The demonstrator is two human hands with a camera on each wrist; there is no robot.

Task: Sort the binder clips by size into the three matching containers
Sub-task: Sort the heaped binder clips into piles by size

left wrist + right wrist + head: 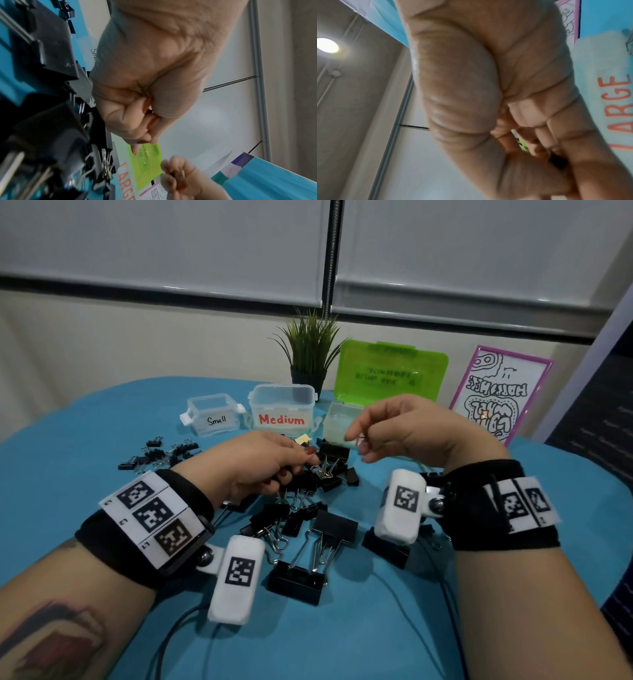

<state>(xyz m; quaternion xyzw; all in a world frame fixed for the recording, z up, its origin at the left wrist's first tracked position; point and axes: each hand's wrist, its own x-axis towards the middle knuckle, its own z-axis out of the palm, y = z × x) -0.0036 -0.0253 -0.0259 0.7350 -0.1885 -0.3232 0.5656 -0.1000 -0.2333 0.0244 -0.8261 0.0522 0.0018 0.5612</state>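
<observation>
Sorting looks barely begun: most of the black binder clips (308,508) lie heaped on the blue tablecloth (342,645) in front of the three tubs, with a scatter of little ones (157,453) off to the left near the Small tub (212,414). The left hand (260,463) is curled down into the pile, fingers closed on what seems to be a small clip, though I can't make out which. The right hand (404,429) hovers by the Large tub (339,419) with fingertips pinched together; something dark shows between them in the right wrist view, probably a clip. I'd judge the next move is a release over the matching tub, Medium (282,409) included. The clips are hard folded steel with springy wire handles that tangle; the tubs are clear, rigid plastic.
</observation>
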